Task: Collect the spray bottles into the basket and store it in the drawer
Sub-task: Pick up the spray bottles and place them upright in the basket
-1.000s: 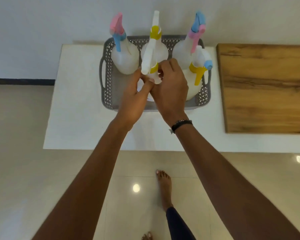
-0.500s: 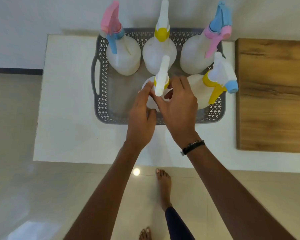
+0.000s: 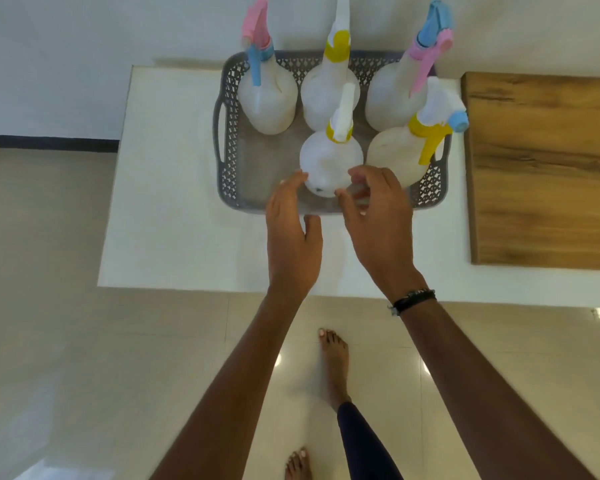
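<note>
A grey lattice basket [image 3: 230,157] stands on the white table top [image 3: 174,202] and holds several white spray bottles upright. At the back stand a pink-and-blue headed bottle [image 3: 267,98], a yellow-collared bottle [image 3: 326,95] and a blue-and-pink headed bottle [image 3: 395,95]. In front stand a yellow-collared bottle [image 3: 329,161] and a bottle with a yellow trigger and blue nozzle [image 3: 395,154]. My left hand [image 3: 291,233] and my right hand [image 3: 374,216] hover open at the basket's near rim, on either side of the front middle bottle, holding nothing.
A wooden board [image 3: 548,168] lies on the table right of the basket. The table stands against a white wall. Beige floor tiles and my bare feet [image 3: 333,362] lie below the table's near edge.
Both hands have let go of the front middle bottle's neck and drawn back toward me to the basket's near rim. The bottle now stands on its own in the basket.
</note>
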A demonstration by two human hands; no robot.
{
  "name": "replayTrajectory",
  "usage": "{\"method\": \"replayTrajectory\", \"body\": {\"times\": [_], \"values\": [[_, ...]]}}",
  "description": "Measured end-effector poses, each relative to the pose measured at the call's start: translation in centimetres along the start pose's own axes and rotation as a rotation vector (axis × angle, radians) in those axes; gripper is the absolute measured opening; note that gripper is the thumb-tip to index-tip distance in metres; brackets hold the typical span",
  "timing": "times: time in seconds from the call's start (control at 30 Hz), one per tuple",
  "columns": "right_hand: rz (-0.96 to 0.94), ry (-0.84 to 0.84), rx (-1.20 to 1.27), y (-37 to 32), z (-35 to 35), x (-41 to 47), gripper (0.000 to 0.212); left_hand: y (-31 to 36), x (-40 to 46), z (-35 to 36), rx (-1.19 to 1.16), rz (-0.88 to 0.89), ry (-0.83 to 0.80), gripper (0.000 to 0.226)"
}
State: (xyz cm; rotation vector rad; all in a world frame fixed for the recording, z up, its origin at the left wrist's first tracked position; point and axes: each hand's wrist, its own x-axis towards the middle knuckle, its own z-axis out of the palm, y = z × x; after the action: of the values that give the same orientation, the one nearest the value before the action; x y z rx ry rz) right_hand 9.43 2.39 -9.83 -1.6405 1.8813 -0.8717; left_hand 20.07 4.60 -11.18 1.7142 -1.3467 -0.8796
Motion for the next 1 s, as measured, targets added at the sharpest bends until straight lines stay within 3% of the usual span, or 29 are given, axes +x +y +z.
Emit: {"method": "replayTrajectory", "body": {"times": [0.3, 0.7, 1.0], "values": [[-0.037, -0.179, 0.070, -2.3, 0.7, -16.5, 0.015, -3.0, -15.2, -7.6, 0.006, -0.102, -0.009, 0.036], [-0.058, -0.476, 0.055, -0.7, 3.3, -37.7, 0.014, -13.3, -36.6, -14.9, 0.027, -0.262, 0.013, 0.019], [0.119, -0.635, 0.088, 3.7, 2.7, -55.5, 0.014, -20.4, -55.3, -20.8, 0.113, -0.416, -0.051, 0.018]]}}
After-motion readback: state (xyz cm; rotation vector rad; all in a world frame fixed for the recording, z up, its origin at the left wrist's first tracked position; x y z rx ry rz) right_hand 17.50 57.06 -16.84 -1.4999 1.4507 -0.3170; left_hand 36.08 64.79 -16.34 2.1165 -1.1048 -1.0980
